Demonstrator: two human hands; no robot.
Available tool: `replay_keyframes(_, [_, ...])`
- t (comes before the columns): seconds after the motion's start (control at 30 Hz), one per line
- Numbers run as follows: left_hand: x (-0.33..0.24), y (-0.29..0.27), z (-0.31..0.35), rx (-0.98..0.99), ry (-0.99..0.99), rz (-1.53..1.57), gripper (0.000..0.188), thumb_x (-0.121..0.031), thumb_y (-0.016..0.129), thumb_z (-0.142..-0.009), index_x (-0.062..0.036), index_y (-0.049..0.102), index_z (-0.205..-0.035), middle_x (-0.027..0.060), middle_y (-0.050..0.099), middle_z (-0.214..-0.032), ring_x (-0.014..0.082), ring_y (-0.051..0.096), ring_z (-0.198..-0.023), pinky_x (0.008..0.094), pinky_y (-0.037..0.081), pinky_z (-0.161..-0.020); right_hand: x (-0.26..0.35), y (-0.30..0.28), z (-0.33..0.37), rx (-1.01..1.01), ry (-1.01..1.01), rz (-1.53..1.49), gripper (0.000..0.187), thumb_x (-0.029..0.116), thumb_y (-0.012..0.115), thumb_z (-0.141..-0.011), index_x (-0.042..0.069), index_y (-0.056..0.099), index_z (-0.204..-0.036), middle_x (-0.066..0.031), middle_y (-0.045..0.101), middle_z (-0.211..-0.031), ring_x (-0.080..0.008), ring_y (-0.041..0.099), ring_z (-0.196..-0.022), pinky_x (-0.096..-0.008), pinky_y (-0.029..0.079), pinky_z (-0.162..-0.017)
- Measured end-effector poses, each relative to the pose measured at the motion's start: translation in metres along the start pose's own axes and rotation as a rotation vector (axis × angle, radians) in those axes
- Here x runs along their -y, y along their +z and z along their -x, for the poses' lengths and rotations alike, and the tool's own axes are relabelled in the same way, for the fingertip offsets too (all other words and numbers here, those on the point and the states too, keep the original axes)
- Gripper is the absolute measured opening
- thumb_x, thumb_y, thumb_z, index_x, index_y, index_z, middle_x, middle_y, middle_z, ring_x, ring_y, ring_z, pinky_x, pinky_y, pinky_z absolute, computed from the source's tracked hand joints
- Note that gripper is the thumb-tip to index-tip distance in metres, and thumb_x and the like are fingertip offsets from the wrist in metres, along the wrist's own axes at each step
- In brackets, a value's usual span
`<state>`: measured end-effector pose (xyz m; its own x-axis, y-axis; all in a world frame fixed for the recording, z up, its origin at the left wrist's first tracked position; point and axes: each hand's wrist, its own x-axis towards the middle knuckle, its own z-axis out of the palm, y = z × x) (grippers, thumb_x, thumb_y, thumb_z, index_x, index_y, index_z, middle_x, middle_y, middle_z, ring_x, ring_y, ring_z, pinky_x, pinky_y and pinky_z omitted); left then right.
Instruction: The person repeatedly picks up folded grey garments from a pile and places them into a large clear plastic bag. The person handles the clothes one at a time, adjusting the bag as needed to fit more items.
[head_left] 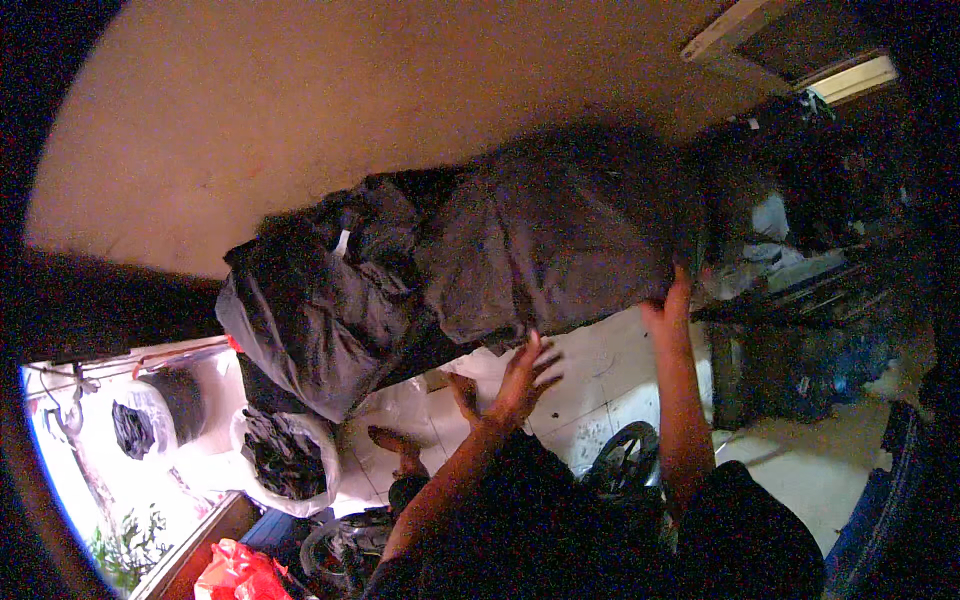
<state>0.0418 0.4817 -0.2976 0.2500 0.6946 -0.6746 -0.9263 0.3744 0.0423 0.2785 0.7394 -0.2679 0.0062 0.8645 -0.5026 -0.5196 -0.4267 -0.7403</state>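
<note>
Dark grey cloth lies in a wide, creased spread across the middle, in front of the wall. A second heap of dark fabric, with a small white tag, adjoins it on the left and hangs down in a point. My left hand is at the cloth's near edge, open with its fingers spread; the fingertips reach the edge. At the cloth's right end is my right hand, its fingers apart and touching or very close to the fabric. Shadow hides part of this contact.
White sacks of dark scraps stand on the tiled floor at left. A red plastic bag sits lower left. Near my body is a small black wheel. Dim, cluttered piles fill the right side.
</note>
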Motion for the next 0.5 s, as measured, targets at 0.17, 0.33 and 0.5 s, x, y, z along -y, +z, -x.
replay_keyframes(0.17, [-0.04,0.043,-0.026,0.024,0.449,0.21,0.062,-0.042,0.064,-0.103,-0.0021,0.052,-0.149,0.0108,0.06,-0.145,0.0286,0.059,-0.13,0.0431,0.044,-0.115,-0.027,-0.012,0.134,-0.072,0.07,-0.139,0.057,0.056,0.062,-0.096,0.017,0.065,-0.138,-0.006,0.07,-0.134,-0.0307,0.068,-0.118,-0.0506,0.052,-0.107])
replay_keyframes(0.33, [-0.021,0.005,0.033,-0.285,0.479,-0.224,0.047,-0.034,0.069,-0.101,-0.0011,0.065,-0.135,0.0109,0.062,-0.144,0.0252,0.059,-0.128,0.0389,0.044,-0.112,-0.158,-0.087,0.124,0.088,0.088,-0.425,0.08,0.074,0.054,-0.095,0.016,0.056,-0.15,-0.0111,0.057,-0.151,-0.0367,0.053,-0.137,-0.0585,0.038,-0.118])
replay_keyframes(0.5, [-0.022,0.005,0.127,-0.433,0.424,0.002,0.048,-0.036,0.071,-0.1,-0.0015,0.065,-0.133,0.0097,0.065,-0.136,0.0242,0.062,-0.121,0.0387,0.049,-0.105,-0.211,-0.132,0.114,-0.059,0.266,-0.092,0.067,0.053,0.057,-0.102,0.004,0.054,-0.148,-0.0138,0.058,-0.15,-0.0361,0.055,-0.135,-0.055,0.039,-0.12])
